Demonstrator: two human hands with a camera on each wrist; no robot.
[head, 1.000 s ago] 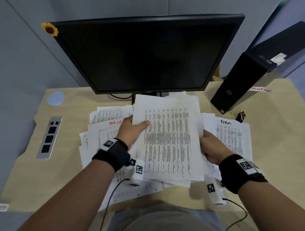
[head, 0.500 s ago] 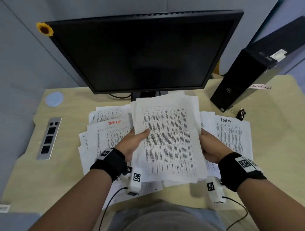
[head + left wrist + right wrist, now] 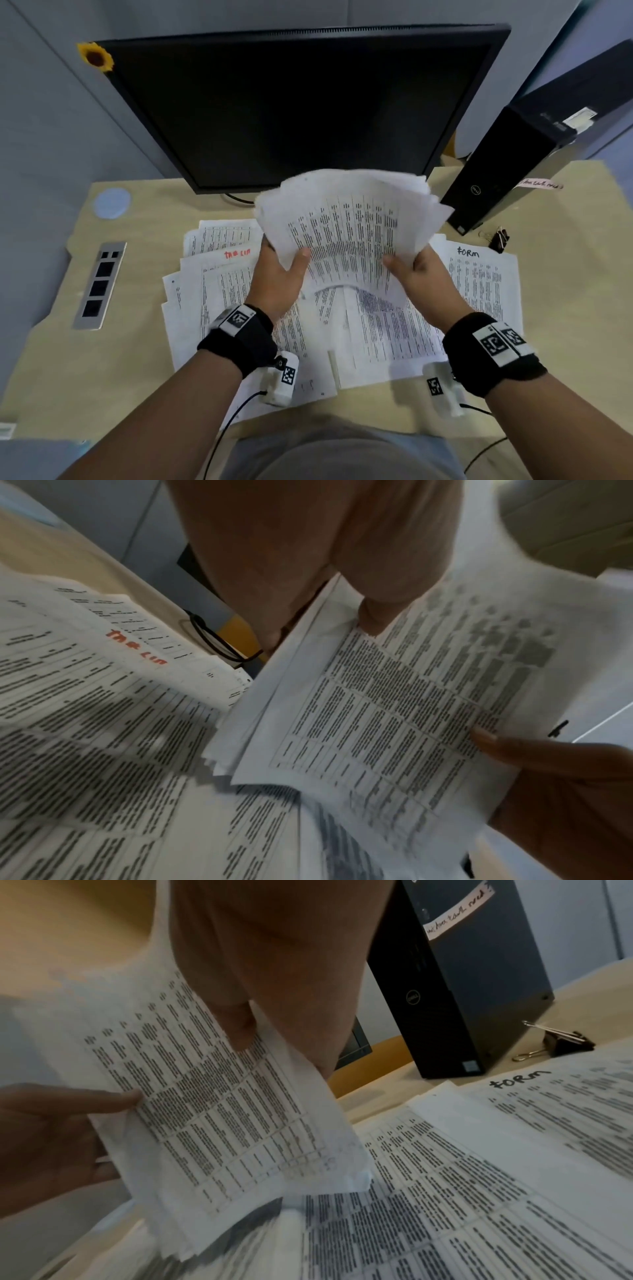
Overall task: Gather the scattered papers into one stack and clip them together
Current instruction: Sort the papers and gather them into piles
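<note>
A bundle of printed sheets (image 3: 349, 233) stands tilted up in front of the monitor, its far edges fanned and its lower edge just above the desk. My left hand (image 3: 284, 270) grips the bundle's left side with the thumb on the front. My right hand (image 3: 418, 274) grips the right side the same way. The left wrist view shows the bundle (image 3: 394, 710) close up, as does the right wrist view (image 3: 222, 1110). Loose sheets lie on the desk: a pile with red writing (image 3: 219, 274), middle sheets (image 3: 376, 329) and a sheet headed FORM (image 3: 479, 281). A black binder clip (image 3: 500, 238) lies beside the FORM sheet.
A dark monitor (image 3: 291, 109) stands right behind the papers. A black computer tower (image 3: 513, 161) stands at the back right, next to the binder clip (image 3: 561, 1042). A socket panel (image 3: 99, 284) and a round blue disc (image 3: 112, 202) are set in the desk's left side.
Both hands have tipped the bundle up from lying nearly flat to standing on its lower edge and carried it toward the monitor. Sheets that lay under it now show.
</note>
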